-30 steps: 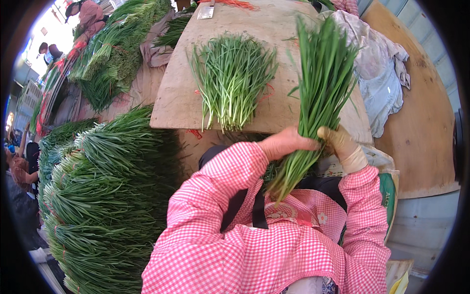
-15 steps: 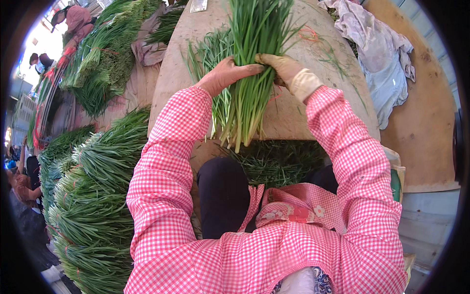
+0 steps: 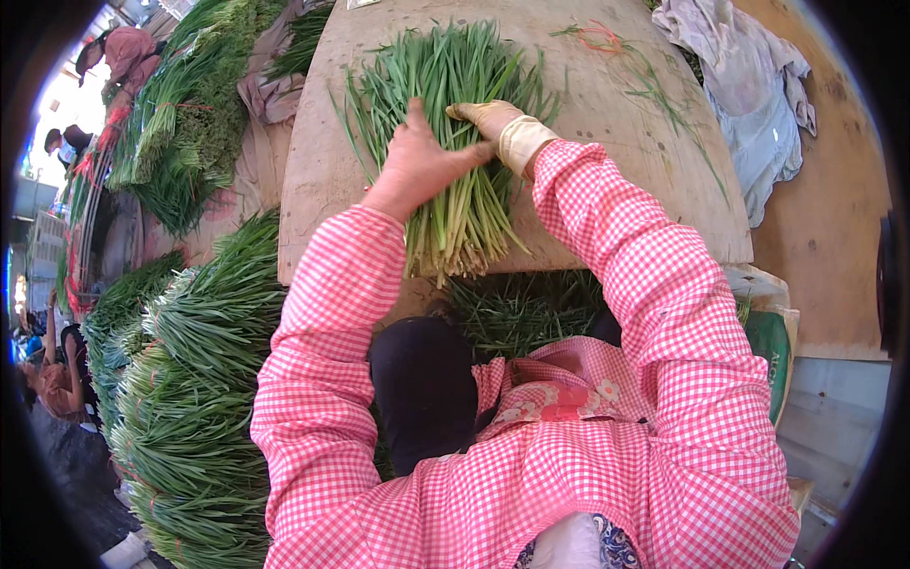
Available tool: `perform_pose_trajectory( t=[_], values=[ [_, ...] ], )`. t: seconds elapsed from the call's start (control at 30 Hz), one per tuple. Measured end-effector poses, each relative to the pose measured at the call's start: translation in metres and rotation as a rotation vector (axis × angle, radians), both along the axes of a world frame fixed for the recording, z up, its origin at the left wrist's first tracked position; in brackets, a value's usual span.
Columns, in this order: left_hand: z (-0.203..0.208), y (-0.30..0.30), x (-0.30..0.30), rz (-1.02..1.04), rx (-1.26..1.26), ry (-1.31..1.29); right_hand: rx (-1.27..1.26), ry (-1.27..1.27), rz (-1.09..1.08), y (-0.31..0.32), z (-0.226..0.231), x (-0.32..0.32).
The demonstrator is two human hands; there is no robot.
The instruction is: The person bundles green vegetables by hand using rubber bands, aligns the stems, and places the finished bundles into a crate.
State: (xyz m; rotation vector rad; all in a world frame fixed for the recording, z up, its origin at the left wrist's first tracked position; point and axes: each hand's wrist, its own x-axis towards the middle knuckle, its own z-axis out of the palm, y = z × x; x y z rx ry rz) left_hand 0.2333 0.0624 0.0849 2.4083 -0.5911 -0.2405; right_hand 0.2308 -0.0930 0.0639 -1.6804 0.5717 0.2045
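Observation:
A bunch of garlic chives lies on a wooden board, leaves pointing away and pale cut ends near the board's front edge. My bare left hand rests on its left side, thumb stretched right and index finger pointing up the leaves; its other fingers are partly hidden. From the right, my right hand in a pale, stained glove is closed around the upper side of the bunch, its thumb laid across the leaves. Its remaining fingers are out of sight.
Tied chive bundles are stacked at left, with another pile beyond. Loose leaves and a red tie lie on the board. Cut leaves lie below it. A cloth hangs at right. Other people are at far left.
The raised chives have come down onto those lying on the board, forming one bunch. My left hand's fingers have spread, and my right hand has shifted left with the chives.

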Motion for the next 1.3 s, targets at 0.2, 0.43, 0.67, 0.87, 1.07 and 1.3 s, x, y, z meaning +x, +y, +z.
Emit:
perform_pose_trajectory(
  t=[0.2,0.43,0.67,0.87,1.07,1.3],
  values=[
    [-0.012,-0.012,-0.010,0.044,0.224,-0.021,0.174,-0.046,-0.121,-0.017,0.002,-0.025],
    [-0.026,-0.013,-0.004,0.053,0.150,-0.047,0.603,-0.664,0.303,0.040,0.075,-0.151],
    [-0.028,-0.016,-0.005,0.046,0.197,-0.050,0.356,-0.868,0.907,0.110,0.107,-0.227],
    [-0.033,-0.022,-0.004,0.036,0.197,-0.118,0.216,-0.938,0.973,0.110,0.111,-0.245],
    [-0.037,-0.006,-0.002,0.089,0.215,-0.118,0.095,-0.939,0.991,0.108,0.123,-0.257],
    [-0.029,-0.005,-0.012,0.110,0.255,-0.013,0.011,-0.915,1.004,0.094,0.134,-0.278]
  ],
)
